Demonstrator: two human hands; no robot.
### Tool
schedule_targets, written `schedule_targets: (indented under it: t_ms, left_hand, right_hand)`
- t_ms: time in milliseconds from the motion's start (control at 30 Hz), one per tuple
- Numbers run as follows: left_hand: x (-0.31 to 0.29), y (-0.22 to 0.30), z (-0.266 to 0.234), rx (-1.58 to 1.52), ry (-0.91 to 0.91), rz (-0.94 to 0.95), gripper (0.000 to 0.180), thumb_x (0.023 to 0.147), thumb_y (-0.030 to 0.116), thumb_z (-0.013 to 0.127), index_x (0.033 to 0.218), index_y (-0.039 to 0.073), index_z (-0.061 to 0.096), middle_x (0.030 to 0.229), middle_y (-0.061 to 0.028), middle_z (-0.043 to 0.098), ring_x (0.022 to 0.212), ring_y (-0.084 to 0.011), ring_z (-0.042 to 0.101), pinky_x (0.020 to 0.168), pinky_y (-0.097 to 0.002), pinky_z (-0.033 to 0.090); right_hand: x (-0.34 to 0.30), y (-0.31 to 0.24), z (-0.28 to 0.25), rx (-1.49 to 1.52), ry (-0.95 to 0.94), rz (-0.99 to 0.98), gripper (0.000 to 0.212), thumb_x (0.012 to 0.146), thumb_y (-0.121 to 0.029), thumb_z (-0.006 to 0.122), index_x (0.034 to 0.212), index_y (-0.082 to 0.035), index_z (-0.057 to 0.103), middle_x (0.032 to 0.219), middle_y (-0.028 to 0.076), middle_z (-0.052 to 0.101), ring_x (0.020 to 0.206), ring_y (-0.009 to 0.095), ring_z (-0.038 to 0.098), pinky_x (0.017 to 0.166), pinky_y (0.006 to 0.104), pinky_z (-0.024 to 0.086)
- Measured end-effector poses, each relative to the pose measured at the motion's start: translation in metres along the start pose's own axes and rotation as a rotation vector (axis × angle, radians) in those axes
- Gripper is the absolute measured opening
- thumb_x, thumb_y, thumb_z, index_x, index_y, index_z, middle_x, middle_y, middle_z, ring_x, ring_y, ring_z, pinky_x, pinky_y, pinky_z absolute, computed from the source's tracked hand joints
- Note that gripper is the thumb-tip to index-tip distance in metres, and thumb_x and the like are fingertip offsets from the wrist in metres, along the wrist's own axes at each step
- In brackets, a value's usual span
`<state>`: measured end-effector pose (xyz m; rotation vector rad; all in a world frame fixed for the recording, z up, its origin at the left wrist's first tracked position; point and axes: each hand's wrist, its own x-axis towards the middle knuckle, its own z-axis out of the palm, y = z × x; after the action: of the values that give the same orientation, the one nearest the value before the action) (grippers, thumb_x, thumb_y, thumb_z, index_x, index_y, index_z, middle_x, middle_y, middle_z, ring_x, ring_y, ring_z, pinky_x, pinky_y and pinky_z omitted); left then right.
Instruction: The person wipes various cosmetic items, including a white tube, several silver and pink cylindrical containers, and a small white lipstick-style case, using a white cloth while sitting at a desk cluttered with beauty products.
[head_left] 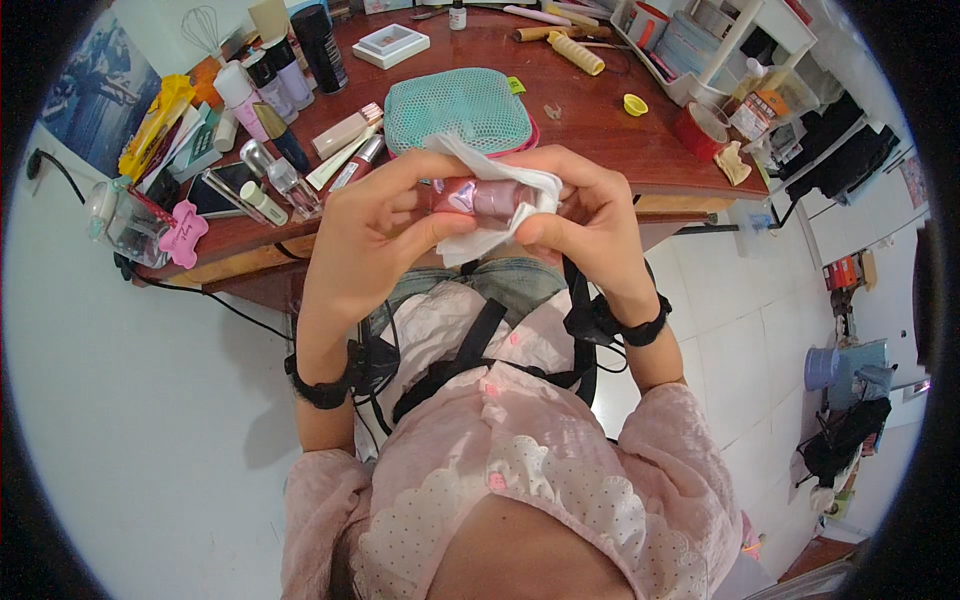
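A small, shiny pink cosmetic tube [480, 198], perhaps a lip gloss, lies sideways between my hands above the table's near edge. My left hand [385, 215] grips its left end between thumb and fingers. Around the other end, my right hand [590, 215] pinches a white tissue [478, 243], thumb pressed against the tube's side. The tissue passes behind the tube and sticks up above it. Just beyond my hands sits a turquoise mesh pouch [455, 105] with a pink edge.
Bottles, a whisk [203, 28] and cosmetics crowd the left of the red-brown table [390, 85]. A white square case [391, 46] stands at the back. Toward the right are a yellow ribbed roll [576, 53], a red tape roll [701, 132] and a white rack [735, 60].
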<state>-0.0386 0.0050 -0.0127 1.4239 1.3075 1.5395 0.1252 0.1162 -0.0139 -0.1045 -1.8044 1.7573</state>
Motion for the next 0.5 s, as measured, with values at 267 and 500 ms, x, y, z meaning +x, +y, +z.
schedule_targets:
  t_ms: [267,500]
  left_hand:
    - [-0.001,0.002,-0.001,0.002,-0.08,-0.043,0.032,0.079,-0.005,0.059,0.11,-0.006,0.052,0.097,-0.007,0.059,0.088,-0.0102,0.056,0.075,-0.0216,0.046]
    - [-0.001,0.002,0.008,0.038,0.011,0.005,0.026,0.079,-0.005,0.059,0.104,-0.005,0.057,0.09,-0.005,0.061,0.08,-0.0078,0.057,0.067,-0.0214,0.048]
  right_hand:
    - [0.004,0.012,-0.006,-0.164,-0.036,-0.213,0.032,0.074,-0.007,0.069,0.105,-0.003,0.061,0.082,-0.001,0.061,0.061,0.002,0.049,0.05,0.0158,0.036]
    - [-0.001,0.003,0.004,-0.3,0.059,-0.231,0.017,0.08,-0.01,0.063,0.096,-0.005,0.065,0.085,-0.001,0.062,0.066,0.002,0.05,0.054,0.0167,0.038]
